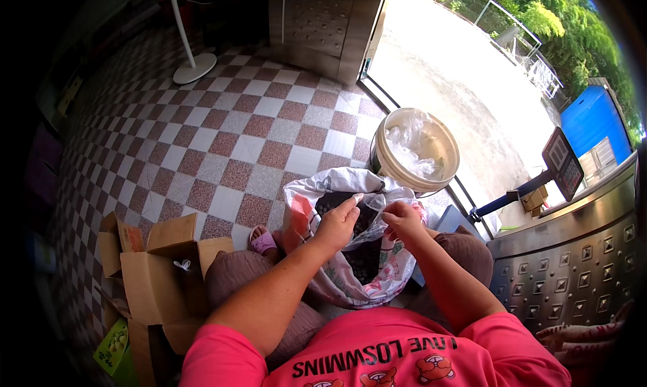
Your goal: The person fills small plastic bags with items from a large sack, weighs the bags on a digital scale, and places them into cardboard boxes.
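A white woven sack [349, 178] with red print stands between my knees, its rim rolled outward. Small dark round pieces [361, 265] fill its inside; what they are I cannot tell. Over the mouth of the sack hangs a clear plastic bag [373, 224]. My left hand [337, 222] pinches one side of this bag between thumb and fingers. On the other side, my right hand [404, 222] has its fingers closed on the bag's edge. The lower part of the bag is hard to make out against the dark pieces.
Beyond the sack is a round bucket [388, 154] with crumpled clear plastic bags [412, 144]. At left sits an open cardboard box [146, 283]. A scale's display [563, 163] rises at right on a blue pole, near an embossed metal door [561, 270]. A white fan base [195, 68] stands farther off.
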`<state>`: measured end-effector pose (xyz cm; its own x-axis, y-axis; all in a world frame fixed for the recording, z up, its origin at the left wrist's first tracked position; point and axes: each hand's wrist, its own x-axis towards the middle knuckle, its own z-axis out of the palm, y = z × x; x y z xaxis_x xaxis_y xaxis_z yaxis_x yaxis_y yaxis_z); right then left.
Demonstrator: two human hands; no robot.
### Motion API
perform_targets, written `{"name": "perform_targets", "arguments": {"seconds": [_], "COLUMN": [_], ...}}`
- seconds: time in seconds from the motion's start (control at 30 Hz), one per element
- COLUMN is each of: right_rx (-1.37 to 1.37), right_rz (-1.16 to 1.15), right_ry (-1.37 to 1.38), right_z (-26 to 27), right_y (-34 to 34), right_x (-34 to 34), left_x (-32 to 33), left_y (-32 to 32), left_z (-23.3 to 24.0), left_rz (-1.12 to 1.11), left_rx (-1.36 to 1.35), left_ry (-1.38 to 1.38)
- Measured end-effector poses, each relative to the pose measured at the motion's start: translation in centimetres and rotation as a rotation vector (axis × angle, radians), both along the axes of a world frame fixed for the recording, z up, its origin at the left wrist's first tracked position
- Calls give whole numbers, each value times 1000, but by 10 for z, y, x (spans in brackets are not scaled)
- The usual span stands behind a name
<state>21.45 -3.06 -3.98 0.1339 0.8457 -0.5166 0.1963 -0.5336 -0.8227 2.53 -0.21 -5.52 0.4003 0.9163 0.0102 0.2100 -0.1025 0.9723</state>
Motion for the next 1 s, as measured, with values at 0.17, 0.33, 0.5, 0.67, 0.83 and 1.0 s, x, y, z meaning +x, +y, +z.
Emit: {"name": "perform_targets", "arguments": {"seconds": [0.17, 0.33, 0.5, 0.67, 0.83, 1.0], "right_rx": [44, -42, 133, 355, 405, 374], "right_rz": [-22, -25, -253, -326, -478, -437], "right_ry": [-542, -329, 444, 560, 641, 653], "right_z": [-24, -44, 0, 39, 37, 54], "right_y": [19, 39, 23, 10, -7, -4], "right_x": [7, 22, 38, 60, 71, 67], "left_x": [-1, -3, -19, -16, 9, -14], "left_y": [-1, 4, 28, 33, 4, 30], "left_z": [-1, 6, 29, 71, 105, 85], "left_rz": [-22, -9, -20, -21, -363, -184], "left_rx": [-7, 76, -61, -333, -518, -473], "left_ry": [-10, -40, 111, -312, -690, -820]}}
